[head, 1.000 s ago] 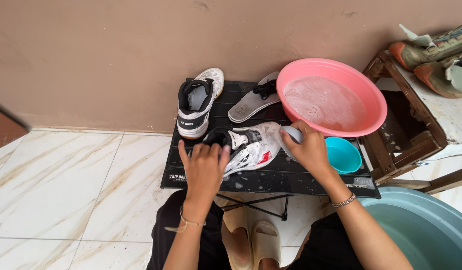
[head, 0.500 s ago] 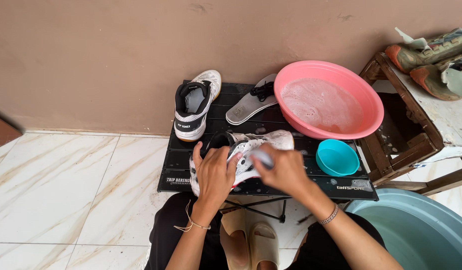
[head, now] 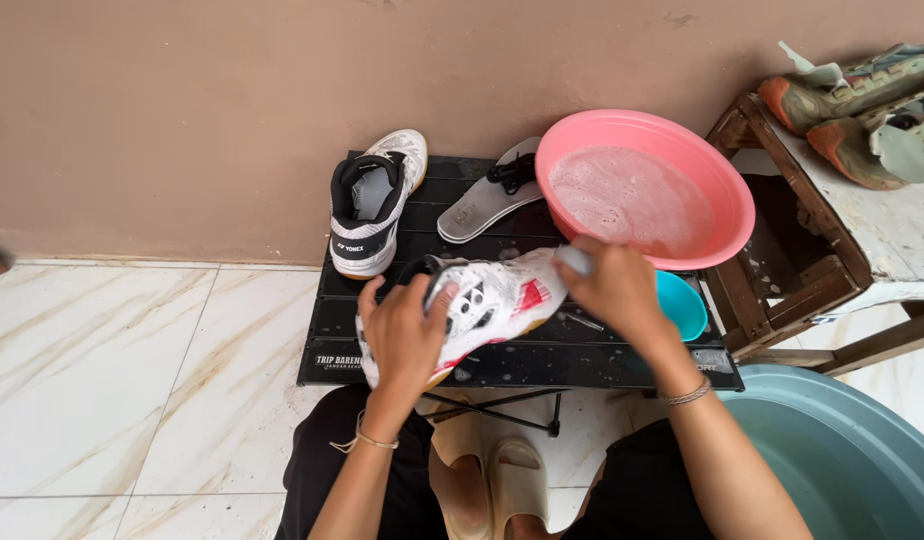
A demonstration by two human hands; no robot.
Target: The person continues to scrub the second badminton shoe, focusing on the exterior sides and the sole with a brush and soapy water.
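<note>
Shoe position: the white sneaker [head: 482, 305] lies on its side across the front half of the low black folding table [head: 622, 362], heel toward the person and toe toward the pink basin [head: 717, 185].
Left hand: the left hand [head: 407, 335] is closed over the heel end of the shoe, thumb on the upper, pinning it to the slats.
Right hand: the right hand [head: 617, 290] is curled around a small pale object [head: 574, 260] pressed at the toe; it is probably a brush or sponge, though the fingers hide most of it.
Risk, sliding: the tabletop looks wet, so a hard stroke could push the shoe out from under the holding hand and off the front edge.
Risk, spill: the basin overhangs the table's right corner and holds foamy water; a knock from the scrubbing elbow or wrist could tip it.
Risk, crowding: the small teal bowl [head: 682, 303] sits just beside the right wrist and could be bumped.
Risk, splash: suds could fly onto the second sneaker [head: 374, 200] and the loose insole [head: 487, 200] behind.
Shoe look: white mesh upper with black dots and a red patch, dark lining at the collar, pale gum sole, wet sheen.
</note>
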